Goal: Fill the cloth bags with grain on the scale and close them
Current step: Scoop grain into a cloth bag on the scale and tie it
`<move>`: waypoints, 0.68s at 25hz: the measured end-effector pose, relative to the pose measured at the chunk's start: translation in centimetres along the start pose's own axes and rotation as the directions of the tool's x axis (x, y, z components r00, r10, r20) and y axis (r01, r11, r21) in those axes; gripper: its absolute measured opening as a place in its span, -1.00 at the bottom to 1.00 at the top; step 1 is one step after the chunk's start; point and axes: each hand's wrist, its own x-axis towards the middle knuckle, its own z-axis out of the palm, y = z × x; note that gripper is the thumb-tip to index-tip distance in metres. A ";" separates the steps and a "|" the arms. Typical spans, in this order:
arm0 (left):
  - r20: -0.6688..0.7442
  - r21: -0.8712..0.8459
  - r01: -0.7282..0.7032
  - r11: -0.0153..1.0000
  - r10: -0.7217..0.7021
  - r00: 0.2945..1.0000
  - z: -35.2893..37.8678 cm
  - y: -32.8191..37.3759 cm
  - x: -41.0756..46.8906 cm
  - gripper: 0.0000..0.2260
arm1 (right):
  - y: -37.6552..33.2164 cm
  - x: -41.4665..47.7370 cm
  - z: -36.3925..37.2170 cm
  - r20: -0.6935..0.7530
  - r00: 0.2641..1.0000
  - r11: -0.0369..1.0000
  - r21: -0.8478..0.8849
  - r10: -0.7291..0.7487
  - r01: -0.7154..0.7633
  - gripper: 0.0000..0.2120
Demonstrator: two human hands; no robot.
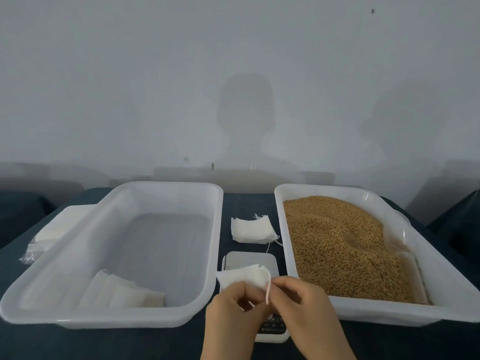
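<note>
A person's two bare hands meet at the near middle of a table covered in dark blue cloth (130, 344), just above a small white scale (249, 261). Between them is a small white cloth bag (246, 278), held over the scale's platform. It is not clear whether the bag touches the platform.

The left hand (233, 305) has its fingers curled in and grips the near edge of the bag. The right hand (301, 300) is also curled, and its fingertips pinch a pale drawstring (267, 293) at the bag's right end.

To the left of the scale lies a large white plastic tub (166, 184). A few flat white bags (122, 292) lie in its near left corner. To the right of the scale is a second white tub (389, 315), heaped with golden-brown grain (337, 245) that slopes down toward its right wall.

Between the two tubs, just beyond the scale, rests a small stack of empty cloth bags (250, 229) with loose threads trailing from it. At the far left, partly hidden behind the left tub, is a clear plastic packet (49, 235) of something white. A plain grey wall (233, 74) rises behind the table.
</note>
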 end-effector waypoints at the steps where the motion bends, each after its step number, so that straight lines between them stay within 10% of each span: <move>1: 0.056 -0.057 0.017 0.998 -0.014 0.998 -0.2 0.0 0.1 -0.85 | -0.1 0.1 -0.1 -0.003 1.000 1.000 -0.007 0.003 -0.003 -0.68; 5: 0.181 -0.359 0.185 0.915 -0.126 0.975 -0.2 0.2 0.4 -0.84 | -0.1 0.7 -0.5 -0.141 0.983 0.979 -0.179 -0.121 0.095 -0.77; 9: -0.140 -0.331 0.123 0.935 -0.178 0.974 1.5 0.2 0.5 -0.82 | 0.0 0.5 0.4 -0.141 0.935 0.863 -0.448 -0.325 0.233 -0.83; 14: -0.353 0.022 -0.169 0.985 0.166 0.921 3.7 0.2 -0.4 -0.73 | -0.1 0.3 0.1 -0.091 0.966 0.921 -0.335 -0.242 0.199 -0.79; 17: -0.293 0.375 -0.505 0.778 0.616 0.731 3.6 -1.3 -0.2 -0.72 | -0.5 0.7 -1.3 -0.076 0.995 0.974 -0.222 -0.071 0.052 -0.59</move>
